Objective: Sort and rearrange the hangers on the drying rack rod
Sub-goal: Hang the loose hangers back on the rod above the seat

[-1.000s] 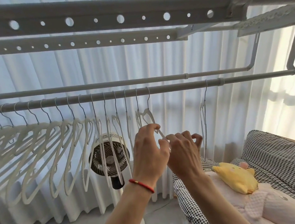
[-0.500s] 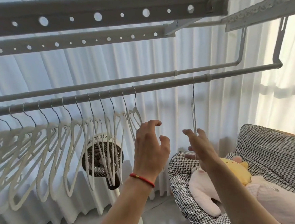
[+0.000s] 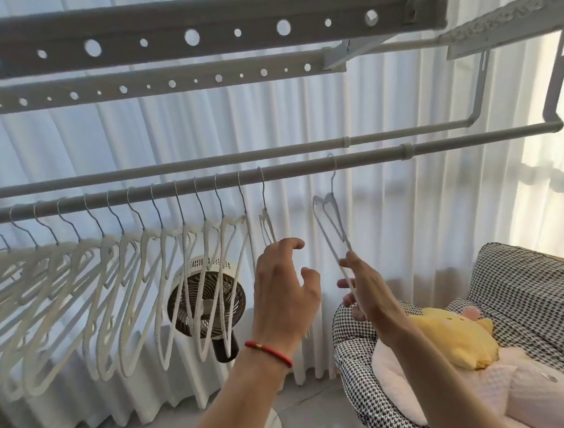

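While I look up from under the drying rack, my right hand [image 3: 361, 283] is at the lone hanger [image 3: 331, 230] that hangs by itself on the front rod [image 3: 304, 171], apart from the rest. That hanger's lower arm runs down along my palm, and my fingers lie straight against it rather than curled round it, so the hand is flat and touching, not gripping.

My left hand [image 3: 285, 290] is raised between the lone hanger and the row of hangers [image 3: 109, 287]; its fingers are loosely bent and spread, holding nothing. It sits just in front of the last hanger [image 3: 267, 227] of the row, and I cannot tell whether a fingertip touches it. A red bracelet [image 3: 268, 351] circles that wrist.

The row fills the left part of the front rod, hooks side by side, the pale bodies slanting down to the left and overlapping. A second rod [image 3: 201, 163] runs behind the first, and two bars with round holes [image 3: 190, 37] cross overhead.

Behind the hangers stands a round fan [image 3: 206, 304] in front of white curtains [image 3: 409, 202].

At lower right is a chair in black-and-white check fabric [image 3: 537, 300]; it holds a pink cushion [image 3: 528, 393] with a yellow plush toy [image 3: 455, 335] lying on top.

No writing or brand is legible anywhere.
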Action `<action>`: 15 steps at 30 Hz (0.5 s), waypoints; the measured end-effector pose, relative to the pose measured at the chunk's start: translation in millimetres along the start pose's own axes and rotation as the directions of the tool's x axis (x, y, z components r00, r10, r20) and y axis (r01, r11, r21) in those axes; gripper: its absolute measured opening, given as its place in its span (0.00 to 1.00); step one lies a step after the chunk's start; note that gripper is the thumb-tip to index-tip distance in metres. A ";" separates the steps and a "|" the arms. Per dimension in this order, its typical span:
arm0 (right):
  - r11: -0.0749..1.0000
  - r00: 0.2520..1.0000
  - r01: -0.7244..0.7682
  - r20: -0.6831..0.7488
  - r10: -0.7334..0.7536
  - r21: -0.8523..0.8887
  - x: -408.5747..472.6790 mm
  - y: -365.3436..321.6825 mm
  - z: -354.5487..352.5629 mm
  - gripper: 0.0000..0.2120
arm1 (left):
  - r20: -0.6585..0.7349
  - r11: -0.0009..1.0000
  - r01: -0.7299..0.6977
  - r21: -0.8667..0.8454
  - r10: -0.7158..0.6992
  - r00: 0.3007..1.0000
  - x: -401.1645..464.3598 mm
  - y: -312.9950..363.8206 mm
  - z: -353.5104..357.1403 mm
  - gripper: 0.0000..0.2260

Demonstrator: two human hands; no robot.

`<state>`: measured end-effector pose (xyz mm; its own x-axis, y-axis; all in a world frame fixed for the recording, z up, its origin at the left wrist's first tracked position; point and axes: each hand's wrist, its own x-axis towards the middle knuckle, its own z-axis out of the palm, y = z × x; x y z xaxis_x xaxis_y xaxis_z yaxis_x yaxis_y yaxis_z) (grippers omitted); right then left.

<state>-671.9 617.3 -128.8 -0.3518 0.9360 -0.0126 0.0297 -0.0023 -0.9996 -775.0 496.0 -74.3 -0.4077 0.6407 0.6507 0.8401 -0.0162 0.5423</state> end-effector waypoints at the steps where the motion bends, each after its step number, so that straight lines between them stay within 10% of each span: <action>1: 0.999 1.000 0.010 0.016 -0.010 -0.040 -1.0 0.2 2.8 0.25 | -0.002 1.000 -0.001 0.008 0.001 1.000 0.0 -0.6 -0.4 0.16; 15: 0.992 0.990 0.032 0.138 -0.016 -0.119 -7.6 -1.0 38.4 0.23 | -0.046 0.999 0.004 0.034 -0.002 0.999 1.6 -6.9 -10.5 0.16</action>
<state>-705.2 596.7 -128.8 -0.4784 0.8782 -0.0006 0.1298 0.0701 -0.9891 -785.2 489.1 -71.4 -0.4258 0.6045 0.6733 0.8500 0.0123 0.5266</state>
